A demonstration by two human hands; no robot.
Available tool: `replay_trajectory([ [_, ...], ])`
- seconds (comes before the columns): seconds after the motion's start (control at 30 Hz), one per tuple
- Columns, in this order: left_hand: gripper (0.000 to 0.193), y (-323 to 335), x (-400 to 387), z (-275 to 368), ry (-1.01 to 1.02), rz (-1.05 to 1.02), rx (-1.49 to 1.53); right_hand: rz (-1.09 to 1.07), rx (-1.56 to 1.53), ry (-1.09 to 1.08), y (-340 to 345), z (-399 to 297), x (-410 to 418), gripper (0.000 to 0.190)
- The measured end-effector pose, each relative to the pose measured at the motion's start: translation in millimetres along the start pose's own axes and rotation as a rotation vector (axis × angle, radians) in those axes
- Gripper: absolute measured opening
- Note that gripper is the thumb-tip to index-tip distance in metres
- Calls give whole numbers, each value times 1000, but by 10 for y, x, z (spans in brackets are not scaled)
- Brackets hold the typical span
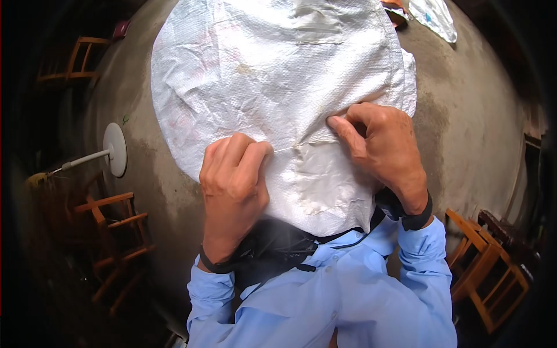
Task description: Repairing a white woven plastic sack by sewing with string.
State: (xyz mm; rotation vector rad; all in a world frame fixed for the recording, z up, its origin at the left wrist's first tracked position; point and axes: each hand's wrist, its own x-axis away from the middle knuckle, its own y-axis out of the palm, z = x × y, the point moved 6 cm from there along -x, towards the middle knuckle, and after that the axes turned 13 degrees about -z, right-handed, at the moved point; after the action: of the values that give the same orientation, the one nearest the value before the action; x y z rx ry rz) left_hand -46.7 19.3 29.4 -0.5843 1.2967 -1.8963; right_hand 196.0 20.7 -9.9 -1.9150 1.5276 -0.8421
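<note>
A white woven plastic sack (270,87) is spread over the person's lap. A pale fabric patch (324,176) lies on its near part, with stitches along its edges; a second patch (318,24) is at the far end. My left hand (235,174) is closed on a white thread (285,149), which runs taut to the upper left corner of the near patch. My right hand (380,148) pinches a raised fold of the sack just above the patch's upper right. Whether a needle is between the fingers cannot be seen.
On the left, a fan with a round white base (115,150) stands near a wooden chair (117,226), with another wooden chair (89,58) farther up. A wooden chair (487,265) is at the lower right. A white plastic bag (433,17) lies on the concrete floor (474,113).
</note>
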Motion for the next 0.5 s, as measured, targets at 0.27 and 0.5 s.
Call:
replay_trajectory([
  [0.27, 18, 14, -37, 36, 31, 75, 68, 154, -67, -411, -77, -395, 138, 16],
  [0.5, 19, 5, -41, 98, 107, 197, 45, 127, 7, -531, 164, -610, 97, 33],
])
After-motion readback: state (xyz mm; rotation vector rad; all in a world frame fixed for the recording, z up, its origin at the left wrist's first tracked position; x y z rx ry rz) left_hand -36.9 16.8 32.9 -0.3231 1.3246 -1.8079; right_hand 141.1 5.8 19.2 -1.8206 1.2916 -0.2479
